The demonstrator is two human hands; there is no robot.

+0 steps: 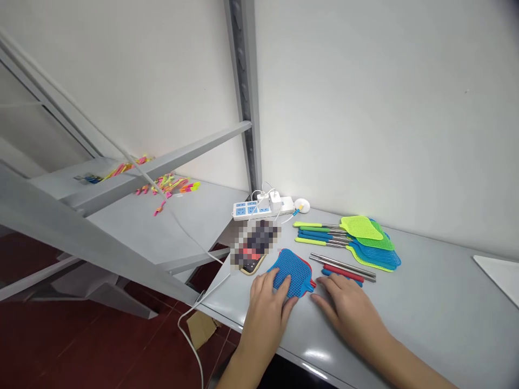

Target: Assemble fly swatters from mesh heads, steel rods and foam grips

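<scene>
A blue fly swatter head point(292, 273) lies on the grey shelf, with a red one point(313, 282) showing beneath its edge. My left hand point(270, 300) rests on the blue head, fingers spread over its mesh and near edge. Just right of the swatter necks, my right hand point(344, 302) lies low with its thumb apart from the fingers. Its fingertips are at the blue handle point(326, 272), which it partly covers. Behind that sit a red handle point(344, 272) and bare metal rods point(343, 265). Whether the right fingertips touch the handle is unclear.
Assembled fly swatters point(360, 237) in yellow, green and blue lie further back. A phone point(253, 262), partly blurred, and a power strip point(243, 212) with chargers stand left of them. A metal frame post point(246, 97), a loose white cable point(190, 324) and a white tray-like object point(498, 275) flank the shelf.
</scene>
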